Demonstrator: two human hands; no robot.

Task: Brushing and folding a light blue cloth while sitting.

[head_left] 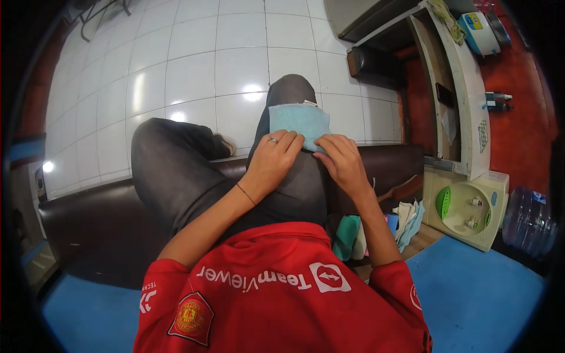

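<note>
A light blue cloth (299,119), small and roughly square, lies over my right knee with a pale tag at its far edge. My left hand (274,157), a ring on one finger, holds the near left part of it with fingers curled. At the near right corner, my right hand (342,163) pinches the cloth between thumb and fingers. The fingertips of both hands are close together, and the cloth's near edge is partly hidden under them. Dark trousers (176,176) cover my legs beneath the cloth.
I sit on a dark brown padded bench (88,229). To my right are several cloths, one green (346,234) and some pale (406,220). Beyond them stand a cream water dispenser (429,197), a large clear bottle (527,226) and a shelf unit with a phone (444,94).
</note>
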